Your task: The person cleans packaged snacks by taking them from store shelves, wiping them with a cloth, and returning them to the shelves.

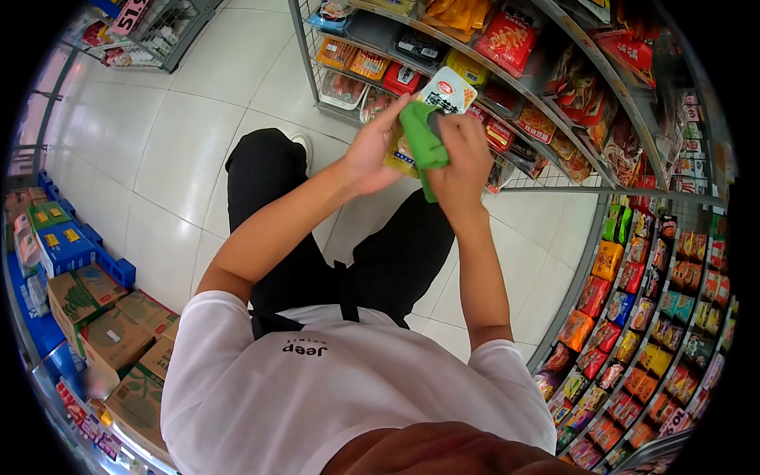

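My left hand (pixel 370 158) grips a snack packet (pixel 446 91), whose white top bears a red logo and dark lettering and whose yellow lower end shows below the fingers. My right hand (pixel 465 162) is closed on a green cloth (pixel 422 136), which lies against the front of the packet and covers its middle. One end of the cloth hangs down beneath my right hand. Both hands are in front of my knees, close to a shelf rack (pixel 348 111) of packaged food.
Packs in trays (pixel 342 89) fill the low shelves ahead. To the right, a long rack holds rows of colourful packets (pixel 608 260). Cardboard boxes (pixel 119 336) and a blue crate (pixel 119 271) stand at the left. Pale tiles (pixel 162 206) cover the floor.
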The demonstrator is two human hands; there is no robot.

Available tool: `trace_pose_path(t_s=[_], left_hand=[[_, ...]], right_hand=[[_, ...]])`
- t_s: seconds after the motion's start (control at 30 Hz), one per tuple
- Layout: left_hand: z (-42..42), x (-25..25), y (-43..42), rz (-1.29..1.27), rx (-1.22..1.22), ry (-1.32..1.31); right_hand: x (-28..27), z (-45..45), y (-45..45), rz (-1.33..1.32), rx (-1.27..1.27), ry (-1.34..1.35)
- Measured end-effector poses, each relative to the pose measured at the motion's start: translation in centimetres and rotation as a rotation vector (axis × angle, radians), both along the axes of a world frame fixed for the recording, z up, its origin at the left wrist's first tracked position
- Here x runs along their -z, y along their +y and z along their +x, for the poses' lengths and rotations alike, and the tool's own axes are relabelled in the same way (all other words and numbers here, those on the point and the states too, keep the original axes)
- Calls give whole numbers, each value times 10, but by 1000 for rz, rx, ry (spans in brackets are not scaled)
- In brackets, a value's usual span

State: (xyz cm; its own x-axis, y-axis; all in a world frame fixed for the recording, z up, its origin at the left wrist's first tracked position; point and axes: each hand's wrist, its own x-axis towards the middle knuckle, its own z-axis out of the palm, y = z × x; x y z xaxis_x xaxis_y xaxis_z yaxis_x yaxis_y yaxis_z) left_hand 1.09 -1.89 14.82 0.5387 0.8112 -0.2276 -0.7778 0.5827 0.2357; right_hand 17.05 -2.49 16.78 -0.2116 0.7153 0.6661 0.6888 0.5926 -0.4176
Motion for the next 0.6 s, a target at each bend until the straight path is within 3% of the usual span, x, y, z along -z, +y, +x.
trace_pose_path(t_s=[0.17,0.37,0.5,0.6], left_hand=[[9,2,-3,88,4,-32],[-1,-4,0,49,-88,-25],[1,-1,5,22,-128,-55],[-5,-6,5,9,-195,42]], right_hand=[[-7,21,38,22,220,112],[2,-2,-4,-77,-127,-65],[11,-2,2,-73,45,57],[11,-15,-19,-85,-92,11]])
